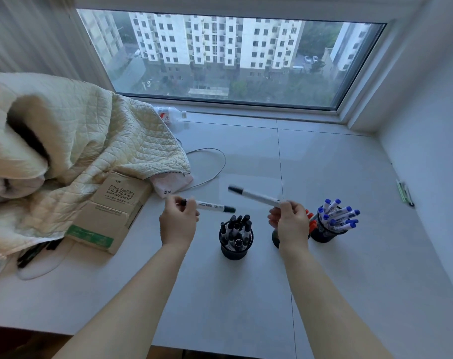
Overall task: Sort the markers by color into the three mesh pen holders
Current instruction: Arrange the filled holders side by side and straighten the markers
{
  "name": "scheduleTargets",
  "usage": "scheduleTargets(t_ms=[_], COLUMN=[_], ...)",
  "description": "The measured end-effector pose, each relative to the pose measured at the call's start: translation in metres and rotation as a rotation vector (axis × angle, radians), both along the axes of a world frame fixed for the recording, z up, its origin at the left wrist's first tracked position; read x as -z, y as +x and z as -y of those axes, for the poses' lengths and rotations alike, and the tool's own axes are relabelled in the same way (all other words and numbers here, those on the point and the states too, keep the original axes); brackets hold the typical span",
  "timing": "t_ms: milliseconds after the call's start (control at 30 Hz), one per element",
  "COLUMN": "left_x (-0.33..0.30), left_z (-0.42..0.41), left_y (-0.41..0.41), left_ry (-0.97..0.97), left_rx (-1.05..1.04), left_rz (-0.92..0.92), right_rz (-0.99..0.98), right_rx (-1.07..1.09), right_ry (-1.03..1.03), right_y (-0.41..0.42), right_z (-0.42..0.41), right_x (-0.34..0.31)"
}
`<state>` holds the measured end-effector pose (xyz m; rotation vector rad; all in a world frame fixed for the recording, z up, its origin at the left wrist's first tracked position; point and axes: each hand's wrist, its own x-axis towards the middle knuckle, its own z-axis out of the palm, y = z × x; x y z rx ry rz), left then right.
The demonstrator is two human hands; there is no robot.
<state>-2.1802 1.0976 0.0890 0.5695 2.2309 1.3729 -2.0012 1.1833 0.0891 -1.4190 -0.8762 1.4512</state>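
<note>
My left hand [178, 221] pinches a black-capped white marker [213, 206] that lies level, its cap pointing right above the left holder. My right hand [289, 221] grips another black-capped marker [253, 195], angled up to the left. Three black mesh holders stand in a row on the sill. The left holder [235, 248] is packed with black markers. My right hand mostly hides the middle holder [275, 239], which shows red markers [311, 222]. The right holder [323, 234] carries blue-capped markers [339, 213].
A cardboard box [109, 213] and a quilted blanket [96, 141] crowd the left side. A thin cable [215, 164] loops behind my hands. A bottle [169, 116] lies near the window. A few pens [405, 193] rest by the right wall.
</note>
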Motion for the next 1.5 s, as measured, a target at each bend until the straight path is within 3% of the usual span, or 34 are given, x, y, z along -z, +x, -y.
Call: scheduleTargets(t_ms=[100,267,333,433,533,667,1067,1300,1500], left_x=[0.003,0.008,0.007,0.008,0.009,0.013,0.027,0.037,0.043], left_z=[0.005,0.013,0.016,0.019,0.022,0.024,0.026,0.024,0.023], left_y=[-0.004,0.001,0.006,0.01,0.014,0.022,0.025,0.02,0.014], left_ry=[0.088,0.09,0.114,0.153,0.14,0.053,0.002,0.109,0.097], left_rx=[-0.126,-0.099,-0.072,-0.011,0.046,0.152,0.15,0.017,-0.017], left_rz=[0.402,0.573,0.711,0.852,0.834,0.653,0.333,0.518,0.526], right_rz=[-0.228,-0.508,-0.461,-0.147,0.124,0.407,0.503,0.688,0.822], right_rx=[-0.044,-0.18,-0.247,-0.371,-0.414,-0.393,-0.453,-0.44,-0.489], right_ry=[-0.173,-0.286,-0.277,-0.186,-0.085,0.019,-0.004,0.273,0.355], right_y=[0.006,0.012,0.014,0.017,0.019,0.022,0.01,0.008,-0.01], right_z=[0.0,0.002,0.003,0.006,0.011,0.016,0.017,0.017,0.017], right_x=[-0.004,-0.004,0.0,0.005,0.01,0.021,0.051,0.055,0.065])
